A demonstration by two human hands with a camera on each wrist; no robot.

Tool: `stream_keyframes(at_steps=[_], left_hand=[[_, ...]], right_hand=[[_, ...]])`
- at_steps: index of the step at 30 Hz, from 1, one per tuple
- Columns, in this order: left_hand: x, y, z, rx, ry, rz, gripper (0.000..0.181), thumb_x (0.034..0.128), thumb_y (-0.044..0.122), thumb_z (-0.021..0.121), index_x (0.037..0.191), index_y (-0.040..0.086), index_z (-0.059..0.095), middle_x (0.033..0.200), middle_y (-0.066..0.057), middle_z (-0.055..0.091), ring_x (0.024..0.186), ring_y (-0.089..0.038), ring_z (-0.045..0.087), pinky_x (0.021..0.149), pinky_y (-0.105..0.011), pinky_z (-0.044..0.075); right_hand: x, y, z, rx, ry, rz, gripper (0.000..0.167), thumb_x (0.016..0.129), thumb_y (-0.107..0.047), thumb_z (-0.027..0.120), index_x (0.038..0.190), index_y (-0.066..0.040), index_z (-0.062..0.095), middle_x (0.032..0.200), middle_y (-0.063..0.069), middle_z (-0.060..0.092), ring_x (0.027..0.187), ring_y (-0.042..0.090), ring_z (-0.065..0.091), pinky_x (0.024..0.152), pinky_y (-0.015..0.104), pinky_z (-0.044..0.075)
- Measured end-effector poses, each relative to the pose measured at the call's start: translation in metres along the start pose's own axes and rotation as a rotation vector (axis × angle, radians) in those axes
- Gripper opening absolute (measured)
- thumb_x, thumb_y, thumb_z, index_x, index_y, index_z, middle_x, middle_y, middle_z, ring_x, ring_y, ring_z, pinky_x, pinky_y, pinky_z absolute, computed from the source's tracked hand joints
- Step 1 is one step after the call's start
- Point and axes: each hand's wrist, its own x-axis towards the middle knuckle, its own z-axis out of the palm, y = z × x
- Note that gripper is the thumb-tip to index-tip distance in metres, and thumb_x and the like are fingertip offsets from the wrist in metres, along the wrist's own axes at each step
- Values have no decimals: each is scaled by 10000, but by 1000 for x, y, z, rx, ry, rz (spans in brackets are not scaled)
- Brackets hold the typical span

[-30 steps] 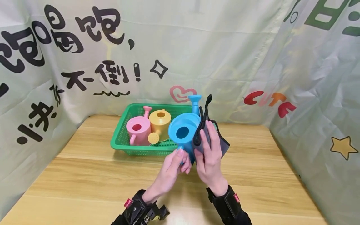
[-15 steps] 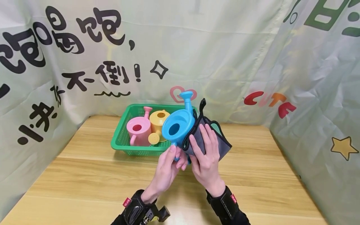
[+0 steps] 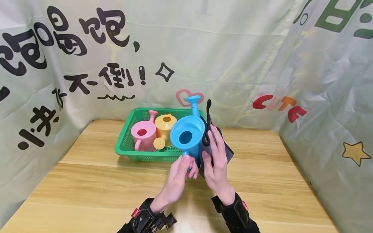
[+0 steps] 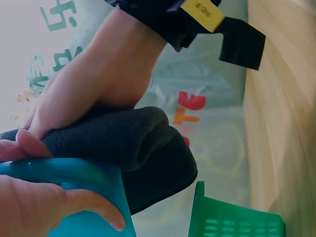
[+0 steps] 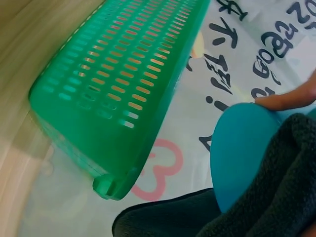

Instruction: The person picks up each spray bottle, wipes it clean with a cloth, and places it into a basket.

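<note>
Blue watering can [image 3: 193, 144] held up over the desk [image 3: 262, 181], before the green basket [image 3: 157, 154]; its handle is gripped by the left hand [image 3: 176, 176]. Dark grey cloth [image 4: 113, 138] is pressed to its side by the right hand's [image 3: 217, 165] extended fingers.

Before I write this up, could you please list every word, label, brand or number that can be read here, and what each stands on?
"饱喝饱,": black, on the fabric backdrop.
"不倒!": black, below it.
"CUTE": coloured letters, same backdrop, toward the right.
Other black and green characters there: too skewed, cut off or blurred to read surely.
The red wristband tags and yellow label: too small or blurred.
No text shows on the blue watering can or gray cloth.
</note>
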Motion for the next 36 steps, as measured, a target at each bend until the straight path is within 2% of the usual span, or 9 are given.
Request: stream_keyframes(at_steps=[5,10,15,18,22,24,26,30,36], left_hand=[[1,0,-1,87,-33,35,371,1108,103,205,806,7,398,647,-146,388,638,-182,484,616,-270,454],[0,1,-4,123,-91,-5,367,1110,111,224,808,24,415,658,-143,408,652,-148,493,651,-243,460],[0,2,-5,147,-132,-7,359,1108,96,234,809,22,418,666,-128,415,657,-124,498,653,-261,458],[0,1,-5,126,-128,26,355,1106,84,221,810,11,403,662,-127,399,643,-153,490,629,-295,459],[0,-2,-3,43,-81,50,377,1111,115,192,804,-4,375,655,-145,369,632,-181,463,599,-288,447],[0,-3,-2,-19,-50,57,385,1115,138,182,813,-19,363,657,-156,354,635,-184,451,592,-269,435],[0,-3,-2,-93,-22,48,392,1120,173,187,828,-33,348,669,-152,340,645,-169,439,600,-252,419],[2,-2,-2,-199,1,37,402,1126,222,204,855,-52,317,696,-83,337,663,-149,427,618,-250,399],[3,-3,-3,-233,1,45,384,1123,191,197,849,-56,301,709,-34,335,662,-148,414,629,-234,395]], right_hand=[[2,-2,-7,118,-33,116,446,1036,-14,443,1471,78,401,1537,259,409,1485,238,391,1239,339,302],[6,-3,-19,209,-81,279,519,984,105,434,1496,36,390,1523,203,457,1413,124,455,1193,250,345],[8,-3,-26,240,-101,339,529,1003,101,412,1522,5,367,1508,182,472,1378,68,465,1159,190,355],[7,-3,-22,212,-78,271,489,1013,62,421,1500,37,379,1519,187,461,1405,126,459,1188,243,346],[5,2,-7,72,-1,21,439,1044,-73,437,1453,85,422,1495,301,434,1452,317,416,1235,391,310],[4,3,0,-36,40,-101,444,1058,-152,441,1453,51,454,1469,339,439,1445,405,403,1237,466,296],[2,3,4,-139,68,-173,434,1063,-204,451,1453,-21,496,1452,330,467,1430,437,409,1230,506,291],[-1,0,7,-258,58,-199,413,1065,-275,461,1425,-96,553,1439,303,502,1424,436,424,1222,535,287],[-5,1,7,-284,33,-183,402,1064,-282,466,1407,-101,572,1445,289,508,1439,417,414,1236,520,266]])
